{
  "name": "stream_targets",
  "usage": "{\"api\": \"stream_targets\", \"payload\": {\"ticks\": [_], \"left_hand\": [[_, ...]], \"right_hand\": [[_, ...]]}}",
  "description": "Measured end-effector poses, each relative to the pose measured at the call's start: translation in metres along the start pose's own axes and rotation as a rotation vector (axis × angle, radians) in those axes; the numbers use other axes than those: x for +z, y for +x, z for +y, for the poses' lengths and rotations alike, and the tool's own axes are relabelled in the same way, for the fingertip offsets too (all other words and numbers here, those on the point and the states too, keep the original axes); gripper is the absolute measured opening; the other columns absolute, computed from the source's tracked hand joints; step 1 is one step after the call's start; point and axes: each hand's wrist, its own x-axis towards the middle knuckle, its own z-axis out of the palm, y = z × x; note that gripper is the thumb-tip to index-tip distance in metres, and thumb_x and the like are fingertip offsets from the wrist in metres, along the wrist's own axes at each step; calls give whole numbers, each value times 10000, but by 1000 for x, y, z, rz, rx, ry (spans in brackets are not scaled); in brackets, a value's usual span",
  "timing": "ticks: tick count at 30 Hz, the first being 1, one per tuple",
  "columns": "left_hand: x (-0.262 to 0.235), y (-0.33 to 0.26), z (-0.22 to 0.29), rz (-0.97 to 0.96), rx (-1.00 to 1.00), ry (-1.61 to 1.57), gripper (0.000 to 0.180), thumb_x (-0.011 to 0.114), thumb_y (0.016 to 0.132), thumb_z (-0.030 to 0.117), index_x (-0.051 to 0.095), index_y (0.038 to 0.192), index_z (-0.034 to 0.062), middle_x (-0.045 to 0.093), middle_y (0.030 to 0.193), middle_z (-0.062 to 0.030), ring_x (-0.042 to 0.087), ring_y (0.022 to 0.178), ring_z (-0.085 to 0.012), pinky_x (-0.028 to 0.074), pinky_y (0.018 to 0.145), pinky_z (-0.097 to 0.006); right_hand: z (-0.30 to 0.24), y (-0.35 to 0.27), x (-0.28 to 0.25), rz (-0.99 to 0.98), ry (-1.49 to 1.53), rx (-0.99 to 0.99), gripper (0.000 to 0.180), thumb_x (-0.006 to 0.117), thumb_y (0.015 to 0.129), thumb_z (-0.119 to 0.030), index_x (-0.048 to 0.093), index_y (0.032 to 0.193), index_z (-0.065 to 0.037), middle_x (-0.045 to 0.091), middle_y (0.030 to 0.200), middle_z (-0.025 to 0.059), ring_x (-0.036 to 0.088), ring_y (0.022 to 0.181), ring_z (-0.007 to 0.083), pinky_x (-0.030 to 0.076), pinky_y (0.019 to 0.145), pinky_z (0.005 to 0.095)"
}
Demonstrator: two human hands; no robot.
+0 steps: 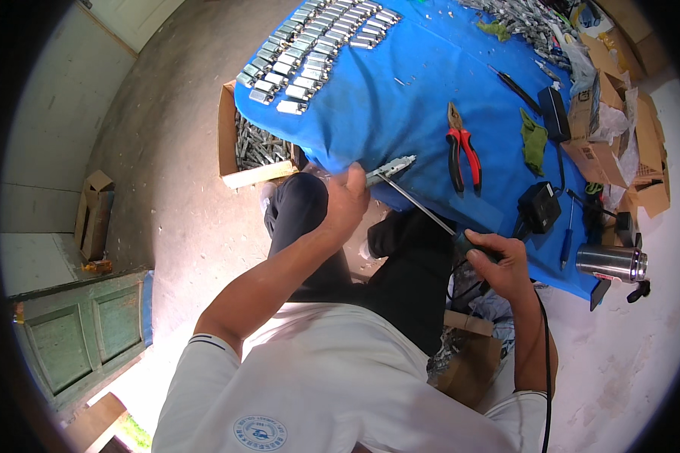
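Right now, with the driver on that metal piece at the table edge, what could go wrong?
1. The left hand pinches the small metal part right at the tip of the long screwdriver; a slip could jab the fingers.
2. The part hangs off the blue table edge over the lap, so it may drop.
3. A black cord runs along the right hand and forearm and could snag.

A bright blue cloth (400, 98) covers the table. On its right lie pliers (461, 151) with red and black handles, beside an olive-green rag (534, 140). Far left, silver metal parts (310, 45) sit in rows. The person's shirt (332, 385) is white, the trousers (400, 264) black.
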Motion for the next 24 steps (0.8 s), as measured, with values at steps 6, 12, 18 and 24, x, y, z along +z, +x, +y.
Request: {"api": "stream_targets", "payload": {"ticks": [6, 12, 18, 24], "left_hand": [[-14, 14, -21, -64, 127, 159, 509, 539, 895, 515, 389, 624, 112, 347, 528, 30, 303, 418, -77, 222, 396, -249], [-2, 3, 9, -52, -127, 8, 503, 562, 887, 511, 399, 623, 114, 317, 521, 33, 266, 412, -75, 201, 401, -243], [-14, 5, 25, -226, -404, -148, 486, 562, 898, 519, 401, 657, 129, 344, 590, 33, 271, 464, -73, 196, 409, -227], [-20, 4, 38, -267, -593, -219, 500, 523, 896, 577, 416, 727, 120, 372, 651, 19, 282, 517, -79, 203, 433, -214]], "right_hand": [[9, -2, 12, 131, -367, -375, 338, 697, 777, -12, 661, 1113, -25, 628, 767, 82, 574, 615, 116, 437, 514, 257], [-26, -13, 13, 173, -875, -650, 370, 723, 727, -10, 650, 1087, -58, 560, 814, 80, 525, 576, 214, 419, 461, 315], [-27, -8, 10, 166, -933, -696, 396, 729, 720, -12, 641, 1103, -60, 549, 819, 76, 522, 580, 213, 411, 451, 316], [-29, -3, 7, 112, -886, -653, 411, 744, 707, -15, 638, 1103, -50, 550, 813, 74, 533, 593, 219, 428, 472, 322]]}}
